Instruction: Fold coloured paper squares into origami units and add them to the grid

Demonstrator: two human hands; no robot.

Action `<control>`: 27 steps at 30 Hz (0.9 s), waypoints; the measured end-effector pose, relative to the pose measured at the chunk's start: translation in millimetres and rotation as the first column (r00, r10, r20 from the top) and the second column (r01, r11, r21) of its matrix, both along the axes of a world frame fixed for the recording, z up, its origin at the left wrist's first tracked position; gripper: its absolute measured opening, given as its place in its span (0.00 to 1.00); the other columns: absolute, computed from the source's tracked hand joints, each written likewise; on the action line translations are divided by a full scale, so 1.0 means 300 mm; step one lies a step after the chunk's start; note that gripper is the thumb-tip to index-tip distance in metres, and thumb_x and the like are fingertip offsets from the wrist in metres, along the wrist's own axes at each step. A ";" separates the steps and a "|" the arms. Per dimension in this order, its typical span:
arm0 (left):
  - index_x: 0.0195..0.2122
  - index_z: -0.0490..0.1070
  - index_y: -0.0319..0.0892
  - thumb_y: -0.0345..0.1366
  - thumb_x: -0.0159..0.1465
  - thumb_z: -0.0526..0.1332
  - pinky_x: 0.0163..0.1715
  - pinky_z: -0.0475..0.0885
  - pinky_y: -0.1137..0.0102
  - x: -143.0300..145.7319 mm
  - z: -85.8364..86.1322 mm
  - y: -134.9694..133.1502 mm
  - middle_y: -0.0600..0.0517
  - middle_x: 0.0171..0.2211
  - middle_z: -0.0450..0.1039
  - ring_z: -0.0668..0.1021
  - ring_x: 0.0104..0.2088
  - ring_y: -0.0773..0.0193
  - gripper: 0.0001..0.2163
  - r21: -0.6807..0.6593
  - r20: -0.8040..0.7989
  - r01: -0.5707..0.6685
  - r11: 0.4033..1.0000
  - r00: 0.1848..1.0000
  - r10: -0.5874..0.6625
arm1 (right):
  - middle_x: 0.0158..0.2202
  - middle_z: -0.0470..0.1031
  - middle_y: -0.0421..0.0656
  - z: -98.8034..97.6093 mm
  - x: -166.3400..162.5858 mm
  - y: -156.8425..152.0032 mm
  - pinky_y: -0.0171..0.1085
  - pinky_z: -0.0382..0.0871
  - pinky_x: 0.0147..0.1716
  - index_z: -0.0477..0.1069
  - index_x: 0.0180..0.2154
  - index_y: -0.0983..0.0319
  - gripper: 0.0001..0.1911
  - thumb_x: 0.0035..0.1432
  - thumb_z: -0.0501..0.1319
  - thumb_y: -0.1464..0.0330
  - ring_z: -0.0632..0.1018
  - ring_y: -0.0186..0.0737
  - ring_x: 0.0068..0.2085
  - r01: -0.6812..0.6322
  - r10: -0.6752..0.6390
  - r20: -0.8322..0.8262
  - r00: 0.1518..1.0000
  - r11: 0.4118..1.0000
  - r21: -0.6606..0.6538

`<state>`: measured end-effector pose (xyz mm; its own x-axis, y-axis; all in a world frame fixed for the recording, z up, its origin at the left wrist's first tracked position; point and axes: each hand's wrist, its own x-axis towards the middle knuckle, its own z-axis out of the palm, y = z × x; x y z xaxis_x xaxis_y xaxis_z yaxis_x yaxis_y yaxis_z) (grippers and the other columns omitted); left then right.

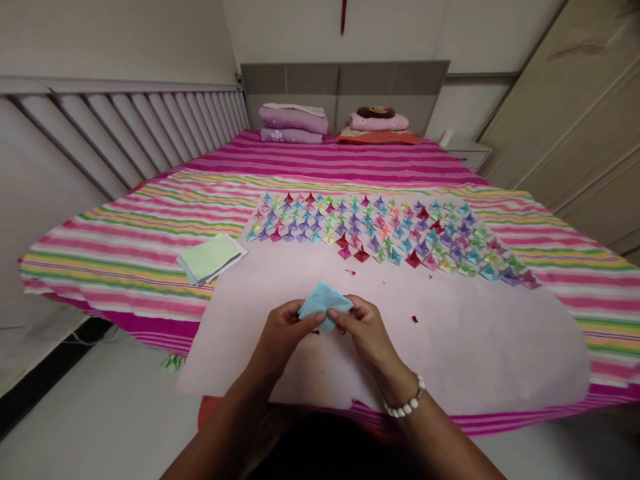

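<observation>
A light blue folded paper (324, 298), diamond-shaped, is held up between both hands over a large pale pink sheet (480, 340). My left hand (284, 328) grips its left corner, with the thumb across the front. On the right side, my right hand (366, 325) pinches the other corner, its thumb near the paper's lower middle. The fingertips behind the paper are hidden. Beyond the hands, rows of small folded paper pieces (355, 223) in many colours stand on the far part of the pink sheet.
A stack of paper sheets (210, 259), pale green on top, lies left on the striped bedspread (150, 230). Small red scraps (415, 319) dot the pink sheet. Folded bedding (293, 123) rests by the headboard (315, 90). A crumpled green paper (173, 363) is on the floor.
</observation>
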<state>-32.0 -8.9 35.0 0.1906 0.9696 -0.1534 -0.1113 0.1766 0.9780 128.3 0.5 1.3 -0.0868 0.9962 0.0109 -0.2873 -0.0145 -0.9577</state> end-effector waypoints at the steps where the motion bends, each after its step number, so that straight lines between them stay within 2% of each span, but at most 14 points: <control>1: 0.31 0.77 0.39 0.40 0.55 0.68 0.35 0.69 0.70 0.002 0.003 -0.001 0.53 0.27 0.77 0.75 0.32 0.64 0.09 0.011 -0.020 -0.007 1.000 1.000 0.007 | 0.17 0.65 0.34 0.002 -0.003 -0.003 0.31 0.55 0.20 0.70 0.23 0.62 0.14 0.45 0.71 0.61 0.63 0.29 0.20 -0.010 0.010 -0.004 1.000 1.000 -0.006; 6: 0.25 0.75 0.40 0.40 0.57 0.66 0.33 0.68 0.71 0.003 0.001 -0.003 0.54 0.23 0.75 0.74 0.29 0.65 0.09 0.070 -0.081 -0.038 0.997 0.996 0.044 | 0.18 0.67 0.35 0.004 -0.008 -0.010 0.31 0.56 0.21 0.72 0.24 0.62 0.12 0.45 0.71 0.63 0.64 0.29 0.20 -0.048 0.048 -0.020 0.999 0.999 0.003; 9: 0.25 0.75 0.40 0.40 0.58 0.65 0.32 0.69 0.70 -0.003 -0.008 0.000 0.54 0.23 0.74 0.75 0.28 0.64 0.10 0.143 -0.189 -0.051 0.988 0.979 0.078 | 0.18 0.67 0.35 0.001 0.000 -0.010 0.30 0.56 0.20 0.73 0.24 0.62 0.11 0.47 0.71 0.64 0.64 0.29 0.20 -0.050 0.050 0.003 0.999 0.998 0.031; 11: 0.34 0.77 0.41 0.40 0.56 0.66 0.38 0.70 0.67 -0.010 -0.012 0.002 0.51 0.32 0.77 0.77 0.35 0.60 0.08 0.271 -0.260 -0.066 0.960 0.955 0.139 | 0.19 0.68 0.35 0.003 0.006 -0.011 0.31 0.57 0.20 0.73 0.24 0.62 0.11 0.47 0.71 0.63 0.65 0.29 0.20 -0.038 0.037 0.028 0.999 0.998 0.044; 12: 0.41 0.76 0.43 0.39 0.54 0.68 0.43 0.70 0.65 -0.014 -0.013 0.003 0.49 0.40 0.77 0.77 0.42 0.58 0.13 0.358 -0.282 -0.077 0.931 0.941 0.186 | 0.20 0.69 0.35 0.006 0.010 -0.012 0.31 0.58 0.20 0.74 0.25 0.62 0.11 0.47 0.71 0.63 0.65 0.29 0.20 -0.032 0.030 0.041 0.999 0.998 0.050; 14: 0.51 0.71 0.47 0.36 0.51 0.71 0.52 0.66 0.61 -0.022 -0.013 0.003 0.47 0.55 0.69 0.71 0.55 0.53 0.25 0.523 -0.296 -0.093 0.847 0.913 0.283 | 0.20 0.71 0.36 0.013 0.014 -0.015 0.31 0.60 0.20 0.75 0.26 0.61 0.10 0.47 0.70 0.63 0.66 0.30 0.20 -0.021 0.017 0.063 0.998 0.998 0.065; 15: 0.52 0.70 0.49 0.36 0.51 0.71 0.55 0.64 0.59 -0.026 -0.012 0.001 0.46 0.60 0.64 0.67 0.59 0.52 0.26 0.580 -0.295 -0.088 0.810 0.904 0.310 | 0.21 0.72 0.37 0.017 0.016 -0.016 0.31 0.61 0.20 0.75 0.26 0.61 0.09 0.47 0.70 0.63 0.66 0.30 0.20 -0.017 0.012 0.071 0.997 0.997 0.074; 18: 0.45 0.73 0.50 0.35 0.54 0.70 0.60 0.58 0.57 -0.032 -0.005 -0.006 0.48 0.64 0.56 0.60 0.64 0.52 0.17 0.656 -0.303 -0.035 0.754 0.903 0.306 | 0.23 0.73 0.37 0.027 0.014 -0.019 0.31 0.62 0.21 0.76 0.27 0.60 0.07 0.48 0.70 0.65 0.67 0.30 0.21 -0.003 -0.005 0.079 0.997 0.994 0.105; 21: 0.42 0.74 0.49 0.35 0.55 0.69 0.61 0.57 0.56 -0.032 0.001 -0.010 0.48 0.65 0.53 0.58 0.65 0.51 0.14 0.641 -0.317 0.016 0.768 0.916 0.245 | 0.25 0.74 0.38 0.032 0.009 -0.022 0.32 0.63 0.21 0.77 0.27 0.60 0.06 0.47 0.70 0.66 0.68 0.31 0.22 0.006 -0.018 0.085 0.996 0.991 0.132; 24: 0.44 0.73 0.49 0.35 0.54 0.70 0.61 0.56 0.55 -0.031 -0.006 -0.004 0.48 0.66 0.52 0.58 0.65 0.50 0.16 0.586 -0.273 -0.001 0.810 0.941 0.199 | 0.27 0.74 0.40 0.034 0.006 -0.025 0.32 0.63 0.21 0.77 0.26 0.60 0.05 0.47 0.70 0.66 0.69 0.32 0.23 0.000 -0.015 0.097 0.995 0.988 0.153; 27: 0.40 0.74 0.47 0.34 0.54 0.70 0.62 0.56 0.55 -0.035 -0.019 0.005 0.47 0.66 0.52 0.59 0.65 0.50 0.13 0.541 -0.213 -0.024 0.841 0.963 0.165 | 0.27 0.74 0.40 0.034 0.006 -0.027 0.32 0.62 0.21 0.77 0.26 0.60 0.05 0.48 0.70 0.66 0.70 0.33 0.24 -0.008 -0.007 0.095 0.995 0.987 0.159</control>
